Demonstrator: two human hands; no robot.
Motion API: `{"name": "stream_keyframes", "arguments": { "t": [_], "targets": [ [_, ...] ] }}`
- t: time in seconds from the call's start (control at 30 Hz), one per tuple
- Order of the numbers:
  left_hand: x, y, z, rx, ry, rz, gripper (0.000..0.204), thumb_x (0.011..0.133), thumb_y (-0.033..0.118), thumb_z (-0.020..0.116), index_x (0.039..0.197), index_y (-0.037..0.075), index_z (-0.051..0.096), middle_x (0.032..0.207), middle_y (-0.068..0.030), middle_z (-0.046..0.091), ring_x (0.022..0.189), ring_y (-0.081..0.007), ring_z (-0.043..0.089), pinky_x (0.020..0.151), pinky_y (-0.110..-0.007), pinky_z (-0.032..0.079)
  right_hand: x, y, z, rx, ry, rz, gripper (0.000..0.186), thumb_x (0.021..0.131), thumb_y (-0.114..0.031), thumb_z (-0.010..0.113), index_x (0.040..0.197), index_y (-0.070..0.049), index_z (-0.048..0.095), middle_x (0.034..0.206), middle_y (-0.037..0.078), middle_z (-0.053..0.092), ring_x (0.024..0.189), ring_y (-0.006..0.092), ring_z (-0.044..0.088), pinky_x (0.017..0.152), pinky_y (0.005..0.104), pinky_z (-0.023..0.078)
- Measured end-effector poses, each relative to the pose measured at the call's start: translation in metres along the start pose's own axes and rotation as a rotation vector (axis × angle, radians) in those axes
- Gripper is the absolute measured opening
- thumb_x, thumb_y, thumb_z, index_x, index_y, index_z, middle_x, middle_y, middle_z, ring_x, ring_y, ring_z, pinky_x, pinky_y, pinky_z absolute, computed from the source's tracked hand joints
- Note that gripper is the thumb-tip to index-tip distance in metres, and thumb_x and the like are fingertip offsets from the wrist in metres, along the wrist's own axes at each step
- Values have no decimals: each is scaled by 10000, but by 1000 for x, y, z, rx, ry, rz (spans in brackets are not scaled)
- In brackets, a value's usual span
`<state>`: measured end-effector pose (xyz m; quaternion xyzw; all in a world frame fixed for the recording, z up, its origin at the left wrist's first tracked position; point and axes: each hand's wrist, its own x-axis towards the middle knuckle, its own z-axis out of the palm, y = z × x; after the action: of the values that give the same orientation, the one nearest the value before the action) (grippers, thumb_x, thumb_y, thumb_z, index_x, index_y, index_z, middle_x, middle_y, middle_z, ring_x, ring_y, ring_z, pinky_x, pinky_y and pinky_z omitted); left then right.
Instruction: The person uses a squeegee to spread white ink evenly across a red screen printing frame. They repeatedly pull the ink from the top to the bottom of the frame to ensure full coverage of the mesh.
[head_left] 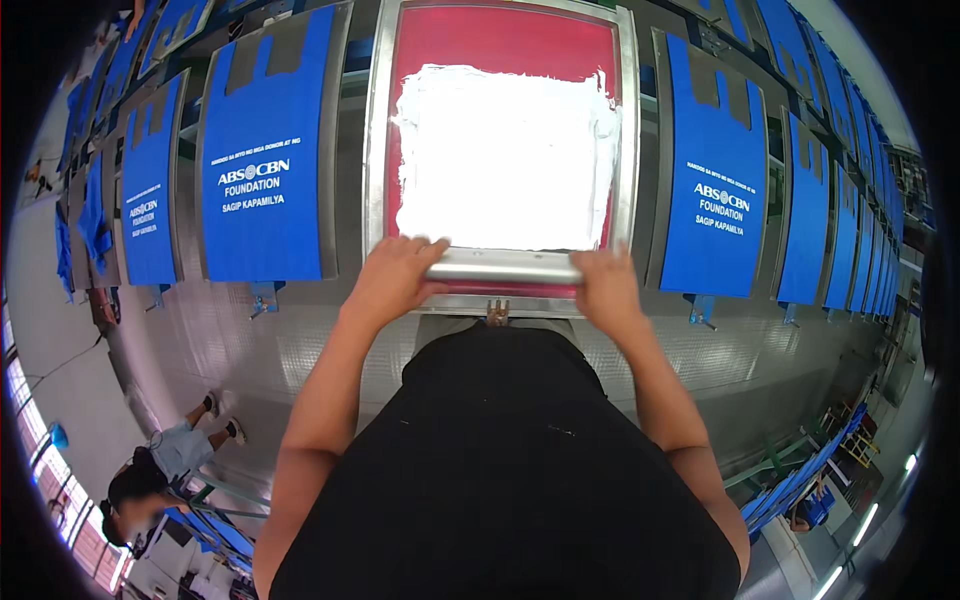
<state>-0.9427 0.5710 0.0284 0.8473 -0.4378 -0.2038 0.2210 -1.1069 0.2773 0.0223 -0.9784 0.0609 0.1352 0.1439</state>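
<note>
In front of me lies a printing screen with a metal frame (628,150) and red mesh (500,35). Thick white ink (505,160) covers most of the mesh, with ragged edges at the top and sides. A silvery squeegee (505,265) runs crosswise at the near edge of the ink. My left hand (396,278) grips its left end, fingers over the top and thumb below. Around the right end my right hand (608,288) is closed, slightly blurred. Whatever lies under the screen is hidden.
Flat blue printed bags lie on boards left (262,120) and right (678,130) of the screen, in a long row. A small metal bracket (497,312) sticks out at the frame's near edge. Another person (180,450) is behind me at lower left.
</note>
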Motion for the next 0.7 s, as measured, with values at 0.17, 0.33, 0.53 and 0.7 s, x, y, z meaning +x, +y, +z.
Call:
{"name": "stream_keyframes", "arguments": {
  "t": [0.17,0.33,0.53,0.7],
  "targets": [
    [54,-4,-27,162,33,-12,190,670,100,687,838,81,601,776,-93,617,797,-293,607,735,-428,470,42,19,-36,77,-90,45,304,662,-62,629,966,-75,611,849,131,650,866,323,611,982,490,390],
    [132,-58,-15,239,420,62,302,671,80,664,968,67,605,899,-114,614,893,-308,584,795,-422,447,137,43,-38,-139,364,-86,280,728,-59,592,1007,-81,588,942,108,634,944,280,597,965,532,385],
    [92,-51,34,254,268,-31,415,637,82,688,1039,56,590,983,-125,572,964,-314,549,851,-423,433,112,31,19,-214,193,-99,246,747,-37,567,990,-72,551,912,100,555,934,278,562,978,564,362],
    [2,7,20,147,167,-66,333,589,85,701,902,54,590,845,-102,572,858,-295,568,793,-403,447,12,-11,-13,3,69,-70,256,670,-38,617,921,-53,573,875,116,617,902,303,600,974,498,393]
  ]
}}
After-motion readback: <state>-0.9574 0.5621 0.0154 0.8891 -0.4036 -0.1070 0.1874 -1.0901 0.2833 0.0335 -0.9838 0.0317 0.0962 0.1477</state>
